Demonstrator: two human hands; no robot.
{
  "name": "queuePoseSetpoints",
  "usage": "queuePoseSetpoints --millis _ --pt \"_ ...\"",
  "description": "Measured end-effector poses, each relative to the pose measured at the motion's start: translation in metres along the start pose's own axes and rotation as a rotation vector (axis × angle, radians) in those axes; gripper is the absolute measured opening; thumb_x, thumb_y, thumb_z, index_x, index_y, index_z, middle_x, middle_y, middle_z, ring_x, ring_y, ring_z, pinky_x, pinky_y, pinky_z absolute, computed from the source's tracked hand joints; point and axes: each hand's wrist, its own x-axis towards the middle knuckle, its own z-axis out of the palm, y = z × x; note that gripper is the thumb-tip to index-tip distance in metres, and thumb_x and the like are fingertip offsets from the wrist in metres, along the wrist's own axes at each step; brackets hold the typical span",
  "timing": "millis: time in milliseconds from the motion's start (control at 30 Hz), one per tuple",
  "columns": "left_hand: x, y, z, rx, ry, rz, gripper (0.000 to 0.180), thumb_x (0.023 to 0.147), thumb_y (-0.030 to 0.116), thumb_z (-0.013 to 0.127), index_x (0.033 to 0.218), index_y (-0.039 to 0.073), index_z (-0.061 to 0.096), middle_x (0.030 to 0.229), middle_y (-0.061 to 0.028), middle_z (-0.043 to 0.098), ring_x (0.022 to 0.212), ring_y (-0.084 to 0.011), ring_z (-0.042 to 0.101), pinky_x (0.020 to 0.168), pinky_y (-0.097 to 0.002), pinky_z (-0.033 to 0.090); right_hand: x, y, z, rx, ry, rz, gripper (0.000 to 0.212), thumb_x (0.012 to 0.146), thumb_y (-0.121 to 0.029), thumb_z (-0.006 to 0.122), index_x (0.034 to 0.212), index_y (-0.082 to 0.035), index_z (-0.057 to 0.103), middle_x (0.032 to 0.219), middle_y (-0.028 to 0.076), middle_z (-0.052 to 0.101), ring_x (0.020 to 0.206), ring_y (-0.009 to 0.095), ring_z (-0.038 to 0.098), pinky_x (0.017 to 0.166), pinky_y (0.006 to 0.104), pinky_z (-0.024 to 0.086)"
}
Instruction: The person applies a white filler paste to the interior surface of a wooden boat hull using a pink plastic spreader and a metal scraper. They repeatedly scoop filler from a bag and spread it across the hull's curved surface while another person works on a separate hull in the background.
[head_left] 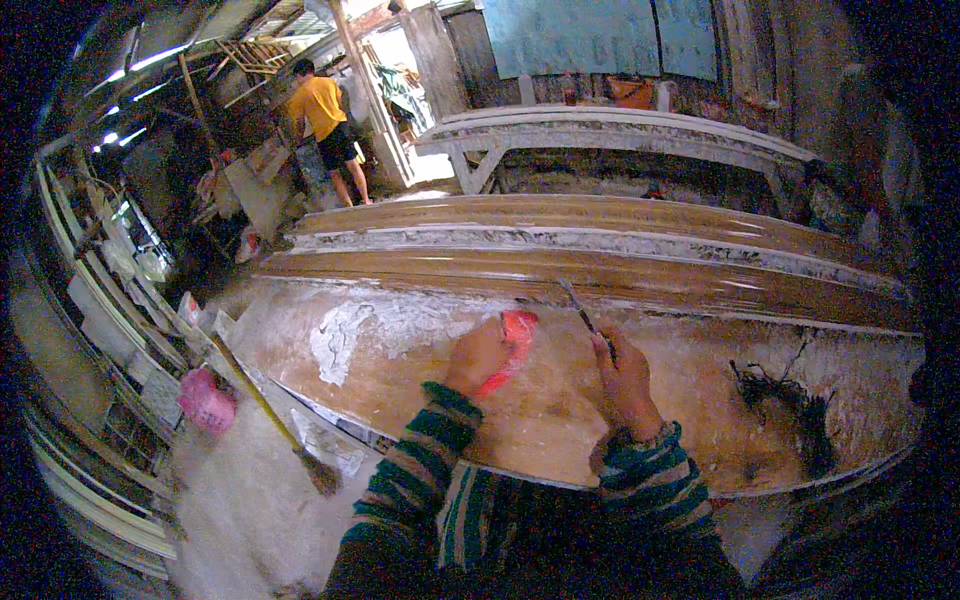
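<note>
My left hand (pixel 478 357) is closed on a bright red, curved piece (pixel 518 338) with pale smears, perhaps plastic; its exact kind I cannot make out. It is just above the wooden work surface (pixel 540 430), or touching it. My right hand (pixel 625 372) grips the dark handle of a slim tool like a narrow spatula (pixel 578 305), its tip pointing away toward long glossy brown mouldings (pixel 440 265). Wet-looking white plaster (pixel 345 335) lies smeared on the surface to the left of my left hand. At the right is a tangled bundle of dark fibres (pixel 800 415).
A long-handled brush (pixel 270 410) leans at the left, near a pink bag or container (pixel 207 400). Long strips (pixel 100 330) are stacked along the left side. Behind the mouldings stands a white-stained bench (pixel 640 130). A person in a yellow top (pixel 318 108) stands at the far left.
</note>
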Motion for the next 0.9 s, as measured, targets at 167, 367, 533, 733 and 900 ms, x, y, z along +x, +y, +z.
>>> queuePoseSetpoints --millis 167,367,533,733,900 --pt "0.004 -0.015 0.005 -0.135 0.056 -0.069 0.036 0.081 0.034 0.059 0.097 0.002 0.061 0.098 -0.0224 0.064 0.093 -0.0390 0.061 0.081 -0.0473 0.049 0.001 0.003 0.000 -0.049 -0.010 0.049 0.029 0.096 -0.034 0.049 0.100 -0.008 0.059 0.066 0.014 0.058 0.058 0.031 0.058 0.053 0.0409 0.042" --pt "-0.019 -0.061 -0.063 0.271 0.095 -0.350 0.033 0.082 0.037 0.057 0.093 0.005 0.060 0.089 -0.0145 0.067 0.088 -0.0341 0.065 0.078 -0.0410 0.052 -0.001 -0.001 0.000 0.033 -0.005 0.002 0.027 0.096 -0.032 0.049 0.103 -0.008 0.059 0.065 0.014 0.058 0.059 0.032 0.058 0.053 0.0410 0.042" --pt "-0.036 -0.059 -0.081 -0.003 0.079 -0.154 0.037 0.085 0.039 0.053 0.102 0.006 0.057 0.090 -0.0151 0.067 0.089 -0.0361 0.064 0.075 -0.0441 0.051 -0.001 -0.009 -0.002 -0.078 -0.016 0.011 0.029 0.095 -0.033 0.049 0.104 -0.008 0.059 0.066 0.015 0.058 0.061 0.034 0.059 0.055 0.0423 0.042" --pt "-0.012 -0.029 -0.019 -0.111 0.009 -0.164 0.032 0.085 0.029 0.056 0.109 0.009 0.056 0.094 -0.0215 0.064 0.087 -0.0411 0.061 0.078 -0.0487 0.048 0.000 -0.010 0.000 -0.053 -0.079 0.017 0.032 0.096 -0.036 0.047 0.103 -0.008 0.058 0.067 0.017 0.058 0.063 0.036 0.058 0.055 0.0443 0.041" --pt "0.009 -0.025 0.013 -0.135 0.143 0.029 0.024 0.082 0.026 0.059 0.096 0.007 0.061 0.091 -0.0218 0.064 0.086 -0.0408 0.061 0.074 -0.0493 0.049 0.001 0.000 0.003 -0.122 -0.069 0.012 0.031 0.095 -0.037 0.047 0.102 -0.008 0.057 0.067 0.017 0.058 0.063 0.037 0.059 0.055 0.0448 0.041"
